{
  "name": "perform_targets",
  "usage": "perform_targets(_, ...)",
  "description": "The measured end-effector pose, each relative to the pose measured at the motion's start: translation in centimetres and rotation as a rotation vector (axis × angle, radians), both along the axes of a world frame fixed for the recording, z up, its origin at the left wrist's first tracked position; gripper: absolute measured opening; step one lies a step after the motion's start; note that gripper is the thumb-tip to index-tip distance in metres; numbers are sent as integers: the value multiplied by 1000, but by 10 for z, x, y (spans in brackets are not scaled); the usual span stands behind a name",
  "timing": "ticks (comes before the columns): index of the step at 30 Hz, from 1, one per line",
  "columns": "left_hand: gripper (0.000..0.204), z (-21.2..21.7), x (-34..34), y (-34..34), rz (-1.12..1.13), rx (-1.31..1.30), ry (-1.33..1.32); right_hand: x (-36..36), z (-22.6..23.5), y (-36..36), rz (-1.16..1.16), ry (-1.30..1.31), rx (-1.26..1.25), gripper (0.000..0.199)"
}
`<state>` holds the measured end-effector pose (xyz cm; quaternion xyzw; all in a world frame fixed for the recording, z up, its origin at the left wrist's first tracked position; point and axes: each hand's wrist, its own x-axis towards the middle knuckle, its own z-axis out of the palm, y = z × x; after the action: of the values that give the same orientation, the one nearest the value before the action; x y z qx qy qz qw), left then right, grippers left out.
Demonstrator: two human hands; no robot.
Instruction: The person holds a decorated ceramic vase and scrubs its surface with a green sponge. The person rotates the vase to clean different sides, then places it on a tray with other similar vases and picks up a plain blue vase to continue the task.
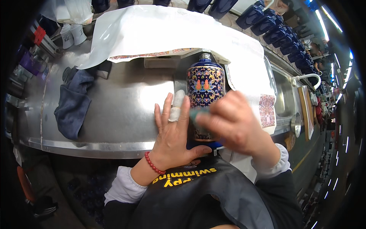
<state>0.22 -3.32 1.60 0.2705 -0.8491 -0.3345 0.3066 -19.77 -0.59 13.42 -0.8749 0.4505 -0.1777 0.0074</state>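
Dk-blue bottle [206, 91] is laid lengthwise at ctr of the steel counter [118, 103], neck pointed to far side, base twd the near edge. Its body is covered w/ a multicol. floral pattern, 2 orange-red motifs incl. L hand [171, 137] is placed along the bottle's left side, palm down, fingers spread wide, thumb stretched right across the near end; nothing is seen gripped by it. One finger is wrapped in a white bandage [174, 113]; a red bead bracelet [152, 164] is worn at the wrist. R hand [236, 122] is held over the bottle's near right part, blurred, fingers closed narrow on a small green tool [196, 113]; exact shape of tool can't be told b/c of blur. Tool is held at the pattern; firm contact can't be confirmed.

To the left, a dk cloth [76, 103] is left crumpled on the counter. Far side is covered by white paper [152, 28]; a patterned sheet [267, 110] is placed at right. Farther right, a sink [282, 95] w/ white faucet [308, 77] & a metal bowl [295, 125] are seen. Blue vessels [267, 24] are lined up in rows, far right. Blk apron [179, 198] is worn, near side.
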Motion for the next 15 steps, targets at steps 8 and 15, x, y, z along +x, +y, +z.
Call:
perform_targets(8,117,1,-5,4,174,-287,-118,-2,-19,13,-398,-201,-233,33)
perform_targets(15,114,1,-11,8,163,-241,-30,5,-26,44,-103,-509,18,34)
